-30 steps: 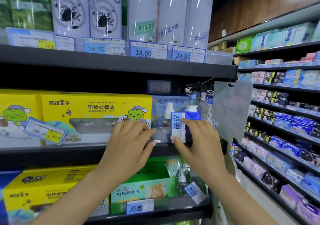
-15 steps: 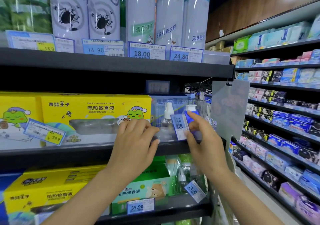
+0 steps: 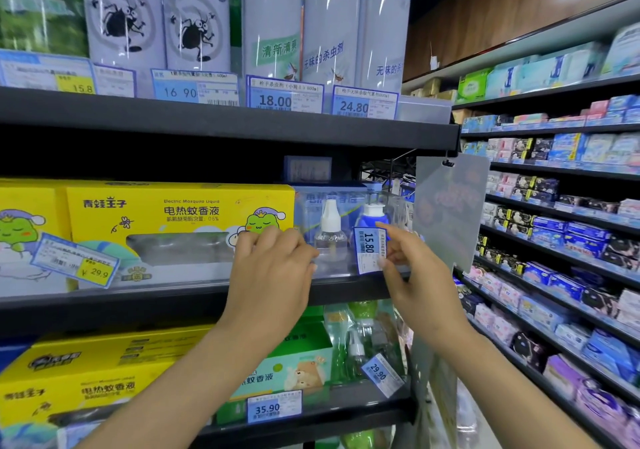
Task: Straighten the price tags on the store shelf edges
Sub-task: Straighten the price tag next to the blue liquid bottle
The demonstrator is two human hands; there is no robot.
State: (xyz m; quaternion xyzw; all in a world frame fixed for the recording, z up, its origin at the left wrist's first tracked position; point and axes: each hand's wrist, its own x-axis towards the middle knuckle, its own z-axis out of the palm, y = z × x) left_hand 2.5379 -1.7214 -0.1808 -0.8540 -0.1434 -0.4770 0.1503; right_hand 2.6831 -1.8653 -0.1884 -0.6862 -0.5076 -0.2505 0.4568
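Observation:
A white and blue price tag marked 15.80 stands on end, turned sideways, in front of the clear rail of the middle shelf. My right hand pinches its right edge between thumb and fingers. My left hand rests on the clear rail just left of the tag, fingers curled over its top. Further left on the same rail a 29.9 tag hangs tilted. On the lower shelf a 29.90 tag is also askew, beside a level 35.90 tag.
Yellow mosquito-liquid boxes and a clear pack with small bottles fill the middle shelf. Spray cans stand above tags 16.90, 18.00 and 24.80. A translucent divider panel hangs at the shelf's right end. An aisle of packets runs along the right.
The 15.80 tag went from upright to tilted and is upright on its end again, now held by its right edge. My right hand moved up and right; my left hand's fingers curled more.

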